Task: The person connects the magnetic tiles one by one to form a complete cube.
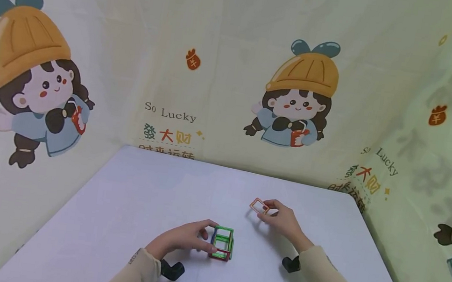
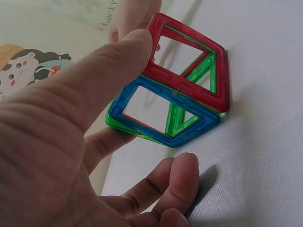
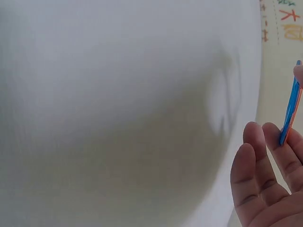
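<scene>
My left hand grips a small cube of see-through magnetic tiles on the table, thumb on one side and a finger on the opposite side. In the left wrist view the thumb presses a red tile, beside a blue tile; green tiles show behind them. Farther back and to the right, my right hand pinches an orange square tile above the table. Seen edge-on in the right wrist view, this piece has a blue strip alongside the orange. The other right fingers are spread loosely.
Both hands work over a white-covered table. A patterned cloth with cartoon figures and lettering hangs behind it and along the sides. Black wrist mounts stick out below both sleeves.
</scene>
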Tool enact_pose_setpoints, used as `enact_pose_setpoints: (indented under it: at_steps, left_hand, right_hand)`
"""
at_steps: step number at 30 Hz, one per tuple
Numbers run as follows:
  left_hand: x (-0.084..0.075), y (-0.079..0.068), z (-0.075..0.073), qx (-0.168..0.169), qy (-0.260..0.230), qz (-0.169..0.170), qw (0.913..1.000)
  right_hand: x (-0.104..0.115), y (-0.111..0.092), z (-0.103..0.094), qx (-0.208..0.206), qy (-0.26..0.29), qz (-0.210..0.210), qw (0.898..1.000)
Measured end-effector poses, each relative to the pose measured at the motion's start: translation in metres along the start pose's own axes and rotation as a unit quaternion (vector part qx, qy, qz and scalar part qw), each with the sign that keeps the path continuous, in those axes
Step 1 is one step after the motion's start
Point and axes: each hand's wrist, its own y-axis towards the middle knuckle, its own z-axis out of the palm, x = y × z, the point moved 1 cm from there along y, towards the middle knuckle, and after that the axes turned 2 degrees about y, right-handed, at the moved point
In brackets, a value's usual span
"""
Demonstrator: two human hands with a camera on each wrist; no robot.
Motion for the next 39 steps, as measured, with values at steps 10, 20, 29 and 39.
enact_pose_setpoints:
  at_steps: [10,20,29,39]
  left_hand:
    - [-0.001,-0.002,0.0,0.0,-0.005,0.01,0.9999]
    - [0.003,-0.002,0.002,-0.001,-0.017,0.024,0.9996]
    - [0.005,0.001,0.003,0.001,-0.02,0.015,0.9997]
    - [0.003,0.0,0.003,0.002,-0.041,0.022,0.9989]
  right_hand:
    - [0.027,-0.014,0.002,0.017,0.017,-0.031,0.999]
    - [0.041,-0.024,0.006,0.027,0.015,-0.054,0.998]
    - [0.056,-0.039,0.009,0.061,0.023,-0.081,0.995]
    - [0.067,-0.054,0.013,0.077,0.017,-0.115,0.99]
